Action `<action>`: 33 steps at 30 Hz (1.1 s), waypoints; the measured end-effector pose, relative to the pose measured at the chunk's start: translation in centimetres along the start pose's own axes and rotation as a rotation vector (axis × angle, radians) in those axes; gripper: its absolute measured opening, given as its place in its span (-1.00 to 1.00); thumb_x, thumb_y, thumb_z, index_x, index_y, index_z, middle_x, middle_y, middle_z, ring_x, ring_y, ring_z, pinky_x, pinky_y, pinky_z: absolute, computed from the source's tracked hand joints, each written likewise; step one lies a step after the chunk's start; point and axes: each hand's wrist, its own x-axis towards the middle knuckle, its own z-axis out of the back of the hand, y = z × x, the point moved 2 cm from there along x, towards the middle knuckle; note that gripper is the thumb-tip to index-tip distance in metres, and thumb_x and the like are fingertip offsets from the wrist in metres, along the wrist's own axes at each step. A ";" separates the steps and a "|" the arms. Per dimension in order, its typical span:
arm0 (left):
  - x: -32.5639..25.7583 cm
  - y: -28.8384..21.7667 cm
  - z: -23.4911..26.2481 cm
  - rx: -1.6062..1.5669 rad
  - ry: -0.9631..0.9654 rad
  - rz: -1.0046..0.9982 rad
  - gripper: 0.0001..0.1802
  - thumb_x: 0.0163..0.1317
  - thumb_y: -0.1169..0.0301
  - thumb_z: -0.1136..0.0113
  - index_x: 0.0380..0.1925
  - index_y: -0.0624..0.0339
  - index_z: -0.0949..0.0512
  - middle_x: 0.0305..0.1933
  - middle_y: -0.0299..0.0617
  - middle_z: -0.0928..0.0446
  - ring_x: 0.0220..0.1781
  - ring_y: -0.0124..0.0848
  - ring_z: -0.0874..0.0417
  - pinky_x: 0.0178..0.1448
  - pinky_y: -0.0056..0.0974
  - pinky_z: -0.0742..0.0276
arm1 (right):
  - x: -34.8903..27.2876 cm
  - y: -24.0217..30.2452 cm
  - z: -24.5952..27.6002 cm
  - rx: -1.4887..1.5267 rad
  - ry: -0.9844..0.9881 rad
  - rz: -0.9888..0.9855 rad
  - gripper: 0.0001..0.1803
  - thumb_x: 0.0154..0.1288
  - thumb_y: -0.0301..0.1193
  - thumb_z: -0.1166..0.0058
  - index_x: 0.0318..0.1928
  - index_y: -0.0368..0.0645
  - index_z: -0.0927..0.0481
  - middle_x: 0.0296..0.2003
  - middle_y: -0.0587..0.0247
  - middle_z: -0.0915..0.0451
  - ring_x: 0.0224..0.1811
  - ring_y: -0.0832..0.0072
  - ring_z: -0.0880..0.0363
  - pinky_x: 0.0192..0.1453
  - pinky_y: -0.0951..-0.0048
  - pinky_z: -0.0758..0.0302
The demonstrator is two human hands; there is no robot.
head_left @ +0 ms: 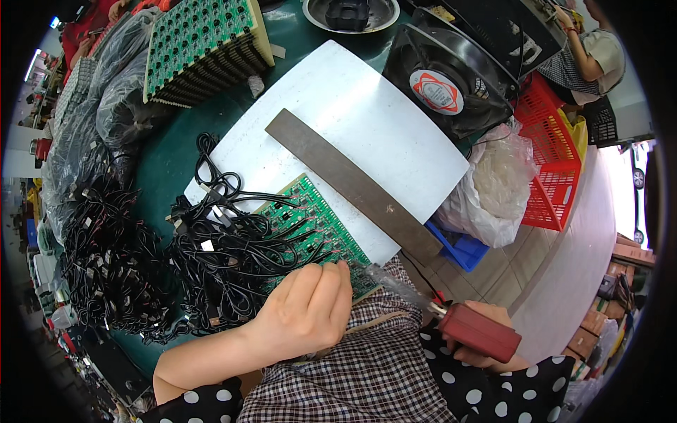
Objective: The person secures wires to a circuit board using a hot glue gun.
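Two hands: both belong to the person wearing the camera, and both come in from the lower edge.
Left hand [307, 310]: loosely curled, knuckles up, fingertips pressed down on the near edge of the green circuit board [317, 236]; it grips nothing that can be seen.
Right hand [483, 338]: closed around the red handle of a soldering tool [476, 330], whose metal front end points up and left toward the board but stays well apart from it.
Green circuit board: one, lying flat and tilted, partly on the white sheet [352, 120] and partly over the lap; its far end reaches beyond the left fingertips, its near corner sits under them.
Black cables [226, 254]: too many to count, a tangled bunch just left of the left hand, with several leads running across the board's surface.
Second cable heap [106, 261]: one larger pile farther left on the green table [176, 155].
Grey metal strip [352, 187]: one, laid diagonally across the white sheet, its lower end near the board's right side.
Stack of circuit boards [204, 46]: one stack at the upper left, board count not readable.
Black fan [444, 81]: one, upper right, with a round red and white label.
Red basket [553, 158]: one, beyond the fan; a clear plastic bag [493, 187] leans against it.
Metal dish [351, 14]: one, at the top edge, holding a dark object.
Other person [592, 56]: one, seated at the upper right.
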 end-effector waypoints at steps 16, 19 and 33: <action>0.0 0.6 0.3 -0.151 0.043 0.141 -0.74 -0.14 0.52 -0.11 -0.37 0.37 -0.57 -0.40 -0.19 -0.46 -0.39 -0.37 -0.46 -0.31 -0.32 -0.36 | -2.4 -2.7 0.6 0.168 -0.004 0.029 -0.26 0.11 -0.23 -0.30 0.14 -0.50 -0.31 -0.52 0.28 -0.63 -0.50 0.52 -0.63 -0.40 0.57 -0.52; 0.2 0.8 0.4 -0.346 0.024 0.266 -0.72 -0.21 0.56 -0.30 -0.37 0.24 -0.58 -0.39 -0.25 -0.50 -0.41 -0.31 -0.46 -0.31 -0.23 -0.33 | -2.6 -2.4 0.6 0.298 0.001 -0.018 -0.21 0.10 -0.25 -0.31 0.18 -0.50 -0.26 -0.51 0.25 -0.61 -0.53 0.53 -0.59 -0.43 0.57 -0.49; 1.2 1.2 1.3 -0.318 0.249 0.212 -0.78 -0.11 0.50 -0.24 -0.37 0.20 -0.51 -0.39 -0.24 -0.41 -0.36 -0.30 -0.45 -0.22 -0.24 -0.38 | -2.1 -1.2 0.1 0.524 -0.018 -0.142 -0.24 0.07 -0.18 -0.35 0.06 -0.57 -0.35 -0.35 0.18 -0.61 -0.55 0.60 -0.53 -0.47 0.65 -0.44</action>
